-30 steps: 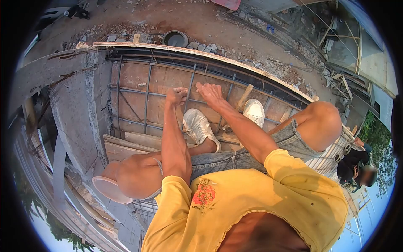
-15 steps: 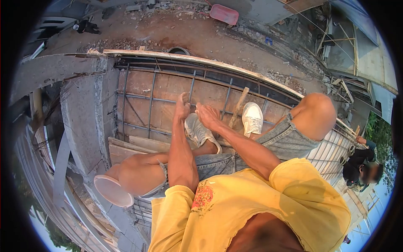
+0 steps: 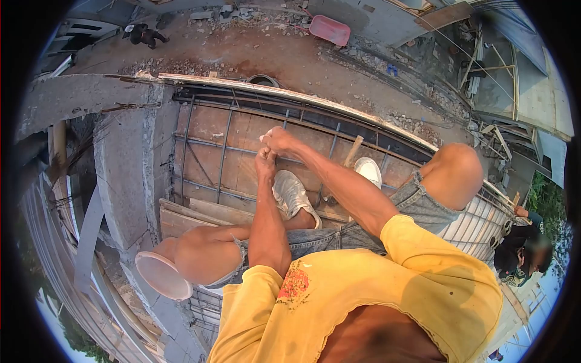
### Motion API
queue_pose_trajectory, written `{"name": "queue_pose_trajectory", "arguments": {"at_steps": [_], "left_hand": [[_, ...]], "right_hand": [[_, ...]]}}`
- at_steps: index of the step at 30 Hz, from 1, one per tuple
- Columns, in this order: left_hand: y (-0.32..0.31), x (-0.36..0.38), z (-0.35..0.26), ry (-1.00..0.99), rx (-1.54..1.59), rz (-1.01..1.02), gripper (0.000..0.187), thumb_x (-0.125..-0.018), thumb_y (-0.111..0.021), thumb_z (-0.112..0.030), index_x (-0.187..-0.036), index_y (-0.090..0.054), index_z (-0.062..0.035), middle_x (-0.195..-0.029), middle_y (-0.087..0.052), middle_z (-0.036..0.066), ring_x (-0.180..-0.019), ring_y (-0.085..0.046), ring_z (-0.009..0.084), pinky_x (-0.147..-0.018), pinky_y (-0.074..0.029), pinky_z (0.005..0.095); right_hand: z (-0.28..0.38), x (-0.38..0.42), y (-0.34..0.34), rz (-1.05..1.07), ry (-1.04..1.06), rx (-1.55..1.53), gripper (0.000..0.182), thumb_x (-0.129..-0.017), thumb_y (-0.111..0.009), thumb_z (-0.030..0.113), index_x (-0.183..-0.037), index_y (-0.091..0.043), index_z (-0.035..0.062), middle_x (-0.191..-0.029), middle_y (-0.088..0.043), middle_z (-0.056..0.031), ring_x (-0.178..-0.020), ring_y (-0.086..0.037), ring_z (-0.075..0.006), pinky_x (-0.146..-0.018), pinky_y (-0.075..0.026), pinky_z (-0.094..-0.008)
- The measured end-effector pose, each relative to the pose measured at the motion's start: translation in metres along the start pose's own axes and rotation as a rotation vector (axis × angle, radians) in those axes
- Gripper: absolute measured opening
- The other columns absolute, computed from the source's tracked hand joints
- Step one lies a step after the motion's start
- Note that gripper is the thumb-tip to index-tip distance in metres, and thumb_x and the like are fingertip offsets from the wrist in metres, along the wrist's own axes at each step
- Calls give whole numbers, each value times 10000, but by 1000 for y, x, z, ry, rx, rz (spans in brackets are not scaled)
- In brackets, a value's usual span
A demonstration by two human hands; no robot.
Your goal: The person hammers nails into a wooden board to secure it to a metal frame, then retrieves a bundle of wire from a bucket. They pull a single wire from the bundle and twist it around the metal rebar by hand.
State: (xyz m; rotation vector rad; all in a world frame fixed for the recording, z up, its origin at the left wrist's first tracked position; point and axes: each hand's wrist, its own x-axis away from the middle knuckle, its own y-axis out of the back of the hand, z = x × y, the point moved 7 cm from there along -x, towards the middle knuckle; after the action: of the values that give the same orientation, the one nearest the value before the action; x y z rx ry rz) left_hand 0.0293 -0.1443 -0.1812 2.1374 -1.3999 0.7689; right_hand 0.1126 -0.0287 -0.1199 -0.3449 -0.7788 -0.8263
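Observation:
My left hand [image 3: 265, 163] is closed, its fingers pinched together over the steel rebar grid [image 3: 223, 145]. Just above it and almost touching, my right hand [image 3: 279, 141] is curled shut. A small pale spot shows at its fingertips; whatever either hand grips is too small to make out. Crossing bars of the grid run behind and beside both hands, over brownish formwork boards [image 3: 203, 130]. Below my hands, one white shoe [image 3: 295, 196] rests on the grid; the other shoe [image 3: 367, 172] is by a wooden stick [image 3: 353, 151].
A pale bucket [image 3: 162, 275] is beside my left knee. Concrete [image 3: 124, 157] borders the grid at left, and a wooden edge board [image 3: 302, 98] runs along the far side. Beyond lie rubble and a red wheelbarrow [image 3: 330, 30]. Another person [image 3: 520, 245] is at right; someone walks [image 3: 145, 36] far left.
My right hand has moved left and up, from beside my left hand to above it. My left hand has come slightly down. The distant walker has shifted right.

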Motion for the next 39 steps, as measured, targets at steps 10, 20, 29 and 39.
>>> {"name": "queue_pose_trajectory", "arguments": {"at_steps": [10,20,29,39], "left_hand": [[-4,-1,-12,121,50,-264,235,-893,-715,-82,-1076,-642,47,-972,-700,92,-795,-633,142,-716,-508,256],[-2,-5,-14,-38,-315,-274,228,-914,-673,-130,-1091,-696,14,-983,-744,167,-920,-701,247,-791,-523,346],[-13,-18,-9,27,-468,233,279,-946,-509,-118,-1139,-671,1,-1011,-722,156,-923,-664,238,-835,-500,368],[-24,-6,-15,138,-346,296,467,-837,-639,74,-1293,-553,22,-1140,-677,153,-968,-659,204,-842,-531,315]], "right_hand": [[-103,44,40,-210,-151,-197,373,-901,-631,49,-1273,-623,27,-958,-694,-66,-686,-608,-102,-622,-516,-279],[-76,47,26,-167,126,265,559,-863,-562,65,-1416,-525,131,-915,-688,-89,-828,-650,-266,-806,-504,-423],[-86,40,23,-109,97,323,553,-900,-538,68,-1445,-486,147,-943,-692,-133,-856,-662,-300,-809,-511,-435],[-45,79,9,-264,114,835,164,-909,-604,201,-913,-731,98,-907,-719,-185,-876,-700,-345,-696,-515,-479]]}}
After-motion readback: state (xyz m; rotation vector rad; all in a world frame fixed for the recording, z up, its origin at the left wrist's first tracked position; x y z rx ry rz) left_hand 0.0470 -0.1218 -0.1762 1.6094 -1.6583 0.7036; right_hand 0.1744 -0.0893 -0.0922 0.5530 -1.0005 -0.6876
